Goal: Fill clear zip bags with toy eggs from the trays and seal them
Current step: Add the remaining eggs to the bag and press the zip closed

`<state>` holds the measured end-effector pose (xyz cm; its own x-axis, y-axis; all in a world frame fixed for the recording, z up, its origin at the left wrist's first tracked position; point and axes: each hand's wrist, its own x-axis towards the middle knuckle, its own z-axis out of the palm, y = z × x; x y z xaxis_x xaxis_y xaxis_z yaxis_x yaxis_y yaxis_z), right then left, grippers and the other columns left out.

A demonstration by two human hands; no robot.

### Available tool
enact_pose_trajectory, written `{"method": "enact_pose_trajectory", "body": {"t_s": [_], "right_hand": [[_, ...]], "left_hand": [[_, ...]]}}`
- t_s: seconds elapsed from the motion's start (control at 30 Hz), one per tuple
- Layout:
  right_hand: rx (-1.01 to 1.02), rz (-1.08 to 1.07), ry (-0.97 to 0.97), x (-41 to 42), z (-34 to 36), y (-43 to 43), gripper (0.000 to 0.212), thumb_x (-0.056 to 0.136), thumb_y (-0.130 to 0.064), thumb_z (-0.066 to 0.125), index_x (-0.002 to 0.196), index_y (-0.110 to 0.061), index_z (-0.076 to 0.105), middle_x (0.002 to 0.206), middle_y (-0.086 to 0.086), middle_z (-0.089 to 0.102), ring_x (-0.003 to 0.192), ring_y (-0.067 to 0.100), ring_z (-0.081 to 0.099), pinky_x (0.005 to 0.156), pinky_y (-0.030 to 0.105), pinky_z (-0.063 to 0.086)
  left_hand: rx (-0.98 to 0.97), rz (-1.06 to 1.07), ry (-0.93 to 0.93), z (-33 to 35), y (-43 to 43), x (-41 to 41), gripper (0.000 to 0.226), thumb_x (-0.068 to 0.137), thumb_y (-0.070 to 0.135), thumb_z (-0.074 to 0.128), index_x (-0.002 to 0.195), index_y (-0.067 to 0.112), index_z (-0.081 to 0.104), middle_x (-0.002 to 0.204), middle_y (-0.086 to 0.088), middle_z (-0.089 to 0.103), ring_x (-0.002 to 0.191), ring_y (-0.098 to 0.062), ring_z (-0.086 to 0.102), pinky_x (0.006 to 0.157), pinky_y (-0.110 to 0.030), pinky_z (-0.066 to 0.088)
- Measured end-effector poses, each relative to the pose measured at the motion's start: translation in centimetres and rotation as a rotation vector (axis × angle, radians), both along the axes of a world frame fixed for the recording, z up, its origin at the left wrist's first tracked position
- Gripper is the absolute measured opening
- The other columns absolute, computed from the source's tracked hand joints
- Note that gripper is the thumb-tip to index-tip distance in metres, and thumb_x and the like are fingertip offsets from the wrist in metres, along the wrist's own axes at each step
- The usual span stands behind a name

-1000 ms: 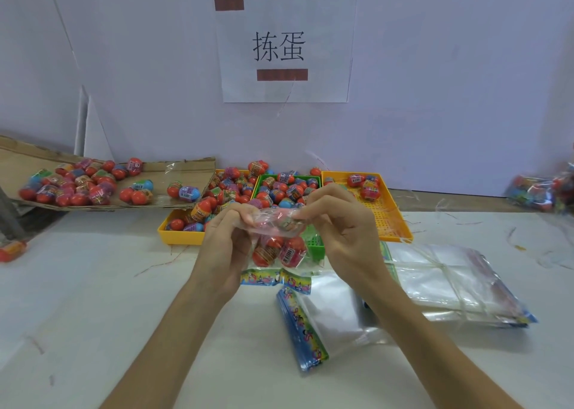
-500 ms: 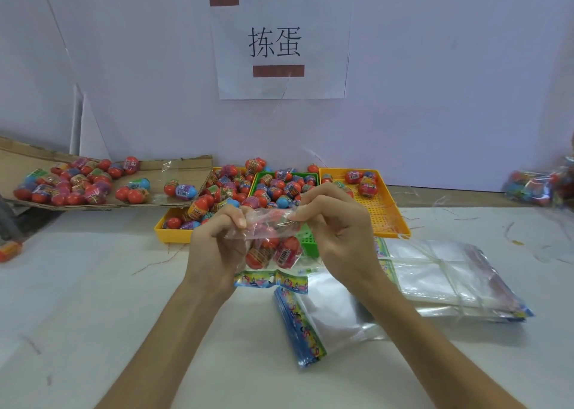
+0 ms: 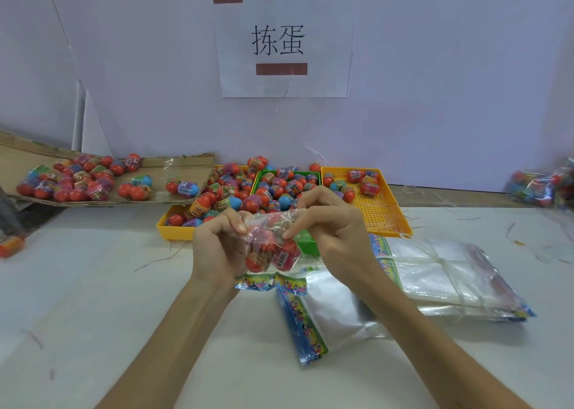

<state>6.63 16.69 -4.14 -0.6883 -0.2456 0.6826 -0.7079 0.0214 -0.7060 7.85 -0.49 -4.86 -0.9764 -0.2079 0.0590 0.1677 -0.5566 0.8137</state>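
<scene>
Pinching the crumpled top of a small clear plastic zip bag [image 3: 269, 226] from either side, the left hand [image 3: 217, 247] and right hand [image 3: 332, 231] held it above the white worktop [image 3: 93, 284], each with fingers and thumb curled onto the film. Two red toy eggs with printed labels [image 3: 259, 258] sat low in the bag, side by side and touching. A colourful printed strip [image 3: 270, 284] showed just beneath it; whether it belonged to the bag could not be told. Directly behind the hands stood three trays in a row, touching: a yellow plastic tray [image 3: 174, 233] on the left and a green plastic tray [image 3: 306, 240] in the middle, both heaped with red, blue and purple eggs, and a perforated yellow tray [image 3: 382, 216] on the right with only a few at its far end. More eggs lay on a flat sheet of brown cardboard [image 3: 186, 166] to the left. A tied stack of empty clear bags [image 3: 444, 278] lay under the right forearm, with another bundle of bags [image 3: 326, 315] between the arms. Filled bags [image 3: 543, 184] were blurred at the right edge.
</scene>
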Motion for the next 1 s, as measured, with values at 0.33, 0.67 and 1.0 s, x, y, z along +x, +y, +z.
{"method": "enact_pose_trajectory", "body": {"t_s": [0.33, 0.67, 1.0], "right_hand": [[0.001, -0.052, -0.075, 0.07, -0.17, 0.17, 0.034, 0.08, 0.011, 0.048, 0.065, -0.008, 0.072, 0.091, 0.007, 0.057, 0.091, 0.023, 0.055, 0.078, 0.034, 0.046], [0.001, -0.086, -0.273, -0.38, -0.27, 0.3, 0.035, 0.1, -0.027, 0.058, 0.07, -0.017, 0.074, 0.1, 0.004, 0.06, 0.103, 0.019, 0.061, 0.091, 0.046, 0.054], [0.016, -0.109, -0.544, -0.26, -0.23, -0.09, 0.019, 0.086, -0.032, 0.079, 0.073, -0.02, 0.073, 0.082, -0.008, 0.072, 0.086, 0.012, 0.07, 0.086, 0.043, 0.061]], "left_hand": [[0.055, -0.032, 0.107, 0.19, -0.29, 0.49, 0.029, 0.068, 0.018, 0.043, 0.046, 0.012, 0.06, 0.056, -0.002, 0.054, 0.054, -0.014, 0.052, 0.055, -0.023, 0.049], [-0.161, 0.042, 0.164, 0.02, 0.23, -0.18, 0.056, 0.102, 0.014, 0.048, 0.049, 0.016, 0.067, 0.06, 0.001, 0.061, 0.058, -0.01, 0.06, 0.057, -0.023, 0.054], [-0.205, 0.1, 0.209, -0.06, 0.45, 0.01, 0.052, 0.1, 0.008, 0.048, 0.054, 0.012, 0.071, 0.061, -0.002, 0.065, 0.059, -0.011, 0.061, 0.056, -0.02, 0.052]]}}
